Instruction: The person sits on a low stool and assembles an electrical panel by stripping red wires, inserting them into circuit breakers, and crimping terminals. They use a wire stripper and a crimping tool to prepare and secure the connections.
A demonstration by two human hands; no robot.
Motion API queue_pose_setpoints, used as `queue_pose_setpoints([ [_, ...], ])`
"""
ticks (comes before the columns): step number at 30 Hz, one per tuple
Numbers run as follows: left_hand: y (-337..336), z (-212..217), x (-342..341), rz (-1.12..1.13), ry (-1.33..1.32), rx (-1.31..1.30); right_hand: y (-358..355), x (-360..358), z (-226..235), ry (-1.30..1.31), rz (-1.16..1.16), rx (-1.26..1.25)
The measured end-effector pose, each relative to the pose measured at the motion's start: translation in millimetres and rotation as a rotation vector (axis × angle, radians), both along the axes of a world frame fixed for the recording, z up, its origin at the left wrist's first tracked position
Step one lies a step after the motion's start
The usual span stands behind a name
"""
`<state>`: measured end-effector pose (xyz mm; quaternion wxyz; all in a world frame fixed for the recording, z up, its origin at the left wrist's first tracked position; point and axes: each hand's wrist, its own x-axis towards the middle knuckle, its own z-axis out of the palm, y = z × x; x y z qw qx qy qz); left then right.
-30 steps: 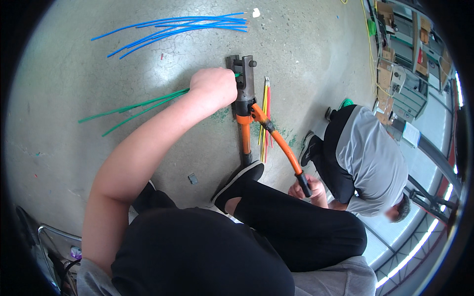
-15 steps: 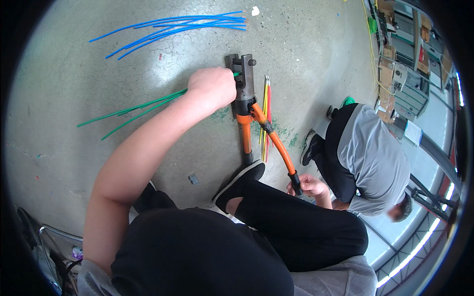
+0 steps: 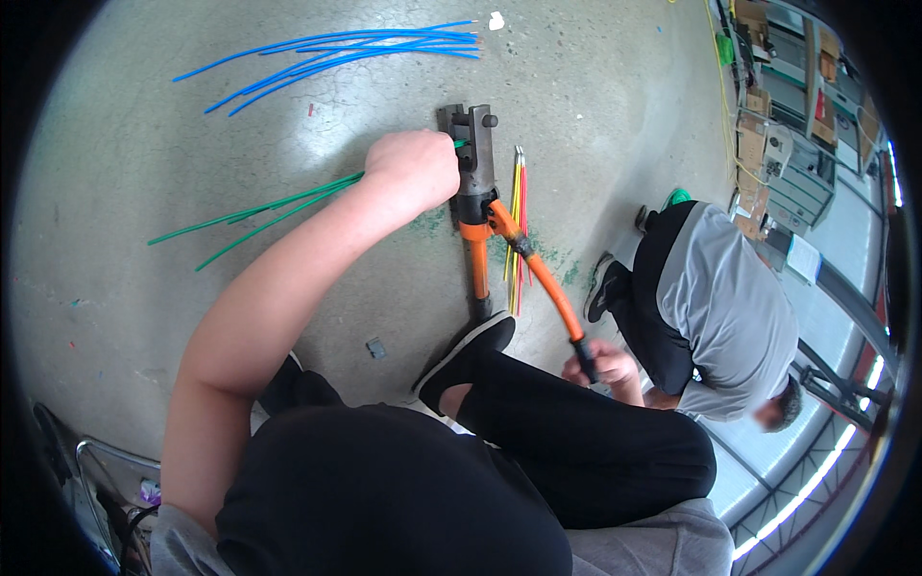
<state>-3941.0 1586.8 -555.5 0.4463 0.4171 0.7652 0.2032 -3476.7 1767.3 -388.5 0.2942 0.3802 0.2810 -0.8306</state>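
Observation:
A hydraulic crimping tool [image 3: 477, 178] with a dark metal head and orange handles lies on the floor in front of me. My left hand [image 3: 413, 171] is closed round green wires [image 3: 298, 201] at the left side of the head. One green end reaches into the opening of the head; its tip is partly hidden. My right hand [image 3: 613, 364] grips the black end of the swung-out orange handle [image 3: 554, 288], slightly blurred. My shoe [image 3: 471, 355] is by the foot of the other handle.
Blue wires [image 3: 355, 53] lie at the far left. Yellow and red wires [image 3: 519, 230] rest right of the tool. A person [image 3: 720, 298] in a grey shirt bends over at the right. A small grey piece [image 3: 376, 348] lies near my feet.
My right hand has moved the handle's end slightly to the right, away from the fixed handle. The left hand stays at the tool head with the green wires.

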Motion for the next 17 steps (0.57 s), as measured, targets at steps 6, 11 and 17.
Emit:
queue_pose_setpoints([
  [6, -1, 2, -2, 0.001, -0.002, -0.029, -17, -18, -17, -0.191, 0.318, 0.17],
  [11, 1, 1, -2, -0.009, 0.01, -0.008, -13, -15, 5, -0.019, -0.041, 0.002],
  [17, 2, 4, -2, -0.008, 0.017, -0.042, -22, -17, -24, -0.215, 0.401, 0.17],
])
